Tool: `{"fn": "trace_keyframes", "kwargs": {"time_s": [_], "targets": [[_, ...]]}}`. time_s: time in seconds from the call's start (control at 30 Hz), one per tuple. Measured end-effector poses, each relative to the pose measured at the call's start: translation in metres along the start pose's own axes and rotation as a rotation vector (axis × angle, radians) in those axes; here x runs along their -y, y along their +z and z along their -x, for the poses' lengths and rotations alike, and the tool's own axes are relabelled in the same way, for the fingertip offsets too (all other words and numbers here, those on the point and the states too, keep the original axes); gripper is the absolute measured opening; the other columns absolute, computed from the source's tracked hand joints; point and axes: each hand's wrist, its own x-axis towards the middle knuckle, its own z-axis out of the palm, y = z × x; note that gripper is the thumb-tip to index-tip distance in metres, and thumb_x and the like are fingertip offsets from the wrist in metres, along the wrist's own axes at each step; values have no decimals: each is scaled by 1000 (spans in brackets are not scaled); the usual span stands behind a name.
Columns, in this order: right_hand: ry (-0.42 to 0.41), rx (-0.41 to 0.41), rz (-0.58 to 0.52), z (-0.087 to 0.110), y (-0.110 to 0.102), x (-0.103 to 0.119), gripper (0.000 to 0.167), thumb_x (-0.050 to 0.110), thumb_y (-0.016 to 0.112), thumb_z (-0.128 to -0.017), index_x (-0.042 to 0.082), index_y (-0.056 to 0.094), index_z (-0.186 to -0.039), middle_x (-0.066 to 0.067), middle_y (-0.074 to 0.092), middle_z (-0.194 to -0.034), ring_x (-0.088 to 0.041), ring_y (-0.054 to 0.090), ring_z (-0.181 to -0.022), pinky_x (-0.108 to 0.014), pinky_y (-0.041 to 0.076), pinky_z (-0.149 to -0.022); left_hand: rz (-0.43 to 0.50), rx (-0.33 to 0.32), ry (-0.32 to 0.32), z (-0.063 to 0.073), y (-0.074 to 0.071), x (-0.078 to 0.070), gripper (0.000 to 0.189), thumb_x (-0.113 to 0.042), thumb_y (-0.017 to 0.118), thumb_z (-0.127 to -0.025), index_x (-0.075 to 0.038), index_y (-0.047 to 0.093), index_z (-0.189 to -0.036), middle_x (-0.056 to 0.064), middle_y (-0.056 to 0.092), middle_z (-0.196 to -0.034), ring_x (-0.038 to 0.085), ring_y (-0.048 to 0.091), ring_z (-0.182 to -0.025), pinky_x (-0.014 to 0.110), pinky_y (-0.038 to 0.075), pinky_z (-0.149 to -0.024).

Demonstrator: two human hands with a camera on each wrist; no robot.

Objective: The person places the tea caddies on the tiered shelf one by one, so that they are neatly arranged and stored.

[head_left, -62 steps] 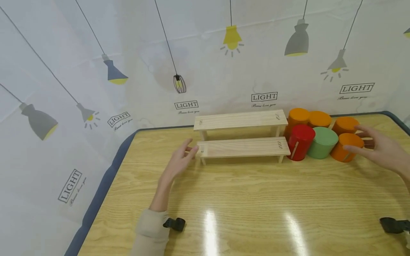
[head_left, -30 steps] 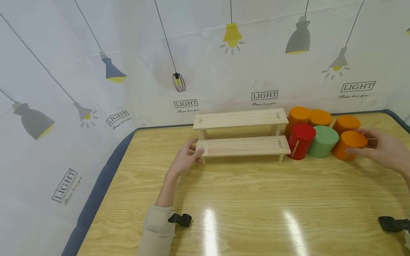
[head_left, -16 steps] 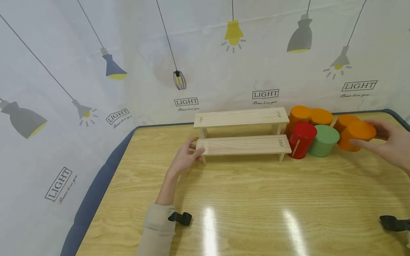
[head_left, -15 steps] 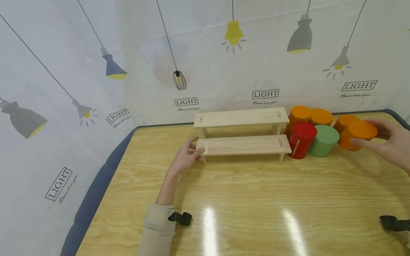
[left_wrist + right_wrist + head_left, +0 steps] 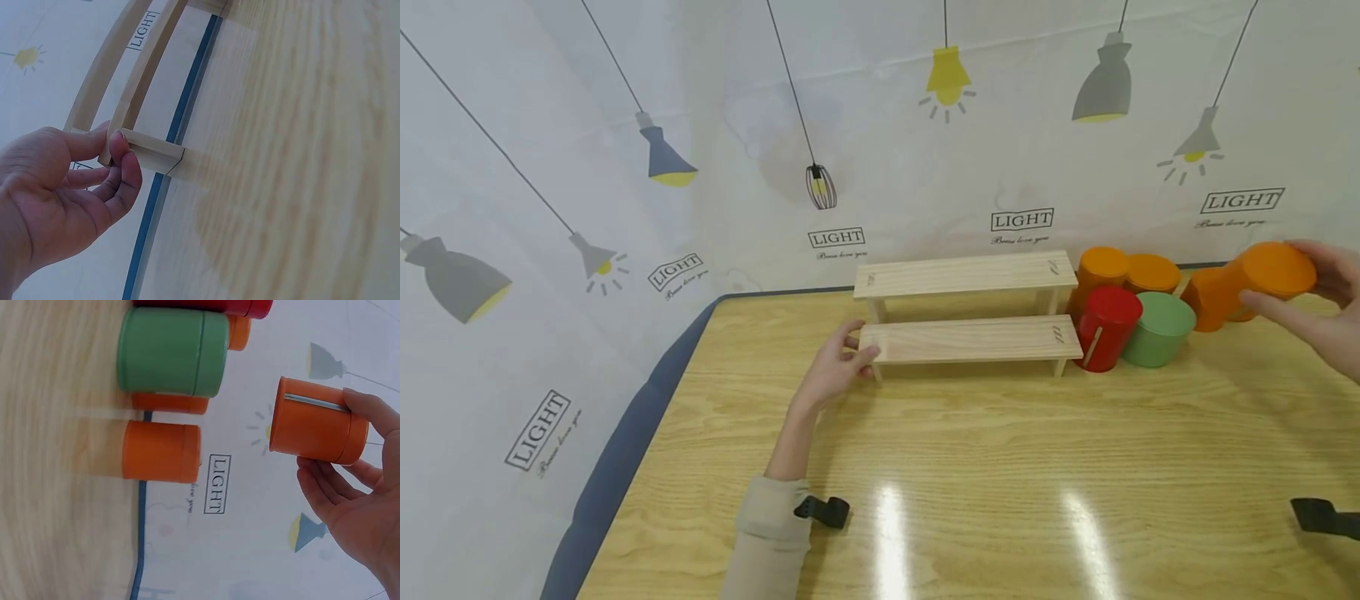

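Note:
My left hand (image 5: pixel 833 367) pinches the left end of the lower step of a pale two-step wooden shelf (image 5: pixel 977 340); in the left wrist view thumb and fingers close on the board's end (image 5: pixel 128 106). At the right, my right hand (image 5: pixel 1326 312) grips an orange canister (image 5: pixel 1277 271) by its sides, lifted above the table. The right wrist view has this held canister (image 5: pixel 315 422) apart from the others, with a pale strip along its side. Just behind and left of it, another orange canister (image 5: pixel 1206 300) stands on the table, partly hidden.
Beside the shelf's right end stand a red canister (image 5: pixel 1108 329) and a green canister (image 5: pixel 1159 331). Behind these are two orange canisters, a taller one (image 5: pixel 1102 265) and a shorter one (image 5: pixel 1153 273). A printed white curtain (image 5: pixel 880 125) rises behind the wooden table (image 5: pixel 970 450).
My left hand has taken hold of the lower step's end. My right hand has gripped the front orange canister and raised it off the table, up and to the right.

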Motion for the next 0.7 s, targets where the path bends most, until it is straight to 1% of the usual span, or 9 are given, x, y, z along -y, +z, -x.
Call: {"fn": "trace_keyframes", "kwargs": {"time_s": [0.13, 0.23, 0.33, 0.5, 0.7], "targets": [[8, 14, -26, -2, 1, 14, 61, -1, 74, -89, 10, 53, -145, 31, 49, -117, 14, 48, -99, 0, 35, -89, 7, 1, 2, 0, 0, 0, 64, -14, 62, -102, 0, 30, -156, 19, 52, -116, 19, 63, -78, 38, 58, -80], [25, 51, -27, -2, 2, 25, 62, 2, 73, -91, 14, 50, -148, 30, 48, -119, 13, 46, -103, -2, 32, -94, 11, 1, 2, 0, 0, 0, 64, -14, 62, -102, 0, 30, -156, 19, 51, -116, 21, 63, -79, 38, 58, -81], [41, 81, -36, -2, 4, 35, 63, 4, 72, -93, 16, 48, -150, 29, 48, -121, 11, 44, -105, -2, 31, -97, 14, 2, 3, 0, 0, 0, 64, -14, 63, -102, 0, 30, -155, 19, 52, -117, 23, 64, -80, 38, 58, -80], [56, 131, -17, -3, 10, 49, 65, 7, 75, -92, 14, 47, -151, 27, 48, -121, 10, 45, -104, 1, 33, -91, 15, 2, 8, 0, 1, 0, 64, -13, 63, -102, 0, 30, -155, 20, 52, -117, 24, 64, -81, 38, 58, -81], [89, 218, 9, -2, 21, 63, 70, 16, 78, -91, 15, 45, -152, 19, 49, -127, 9, 45, -101, 0, 35, -84, 17, -1, 5, 1, 1, 0, 63, -13, 63, -102, -1, 32, -154, 20, 52, -117, 24, 64, -81, 40, 58, -82]]}}
